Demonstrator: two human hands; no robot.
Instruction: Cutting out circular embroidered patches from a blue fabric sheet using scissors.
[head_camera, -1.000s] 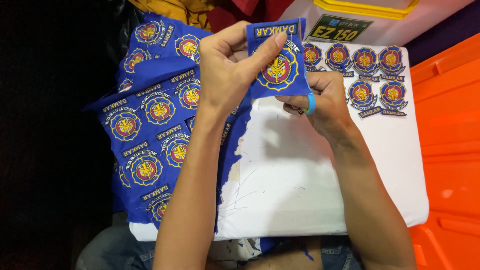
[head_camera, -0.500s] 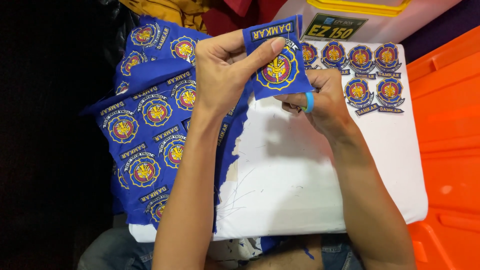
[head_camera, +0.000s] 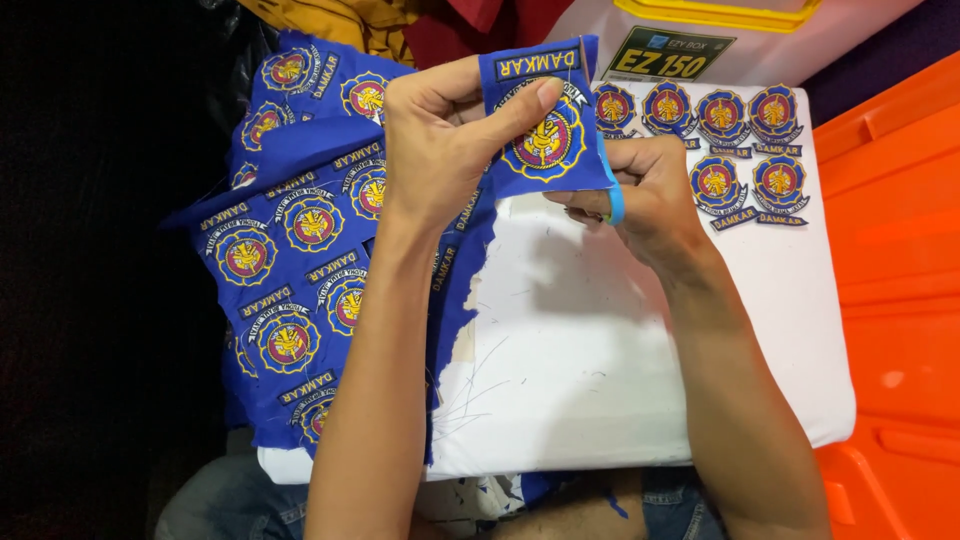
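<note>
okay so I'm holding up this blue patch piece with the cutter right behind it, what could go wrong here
The left hand pinches the blue patch piece in the air, and its thumb lies across the emblem, so a cut could wander into the embroidery or nick the thumb. The right hand and its blue-handled tool sit mostly hidden behind the cloth, so the blade is likely hard to see.

1. A white foam board (head_camera: 620, 370), marked with thin scratches, is seen below the gripped blue patch piece (head_camera: 545, 130).
2. Left of the grip, a blue embroidered cloth sheet (head_camera: 290, 270) is draped over its edge.
3. Right of the grip, cut-out round patches (head_camera: 745, 150) are laid in rows.
</note>
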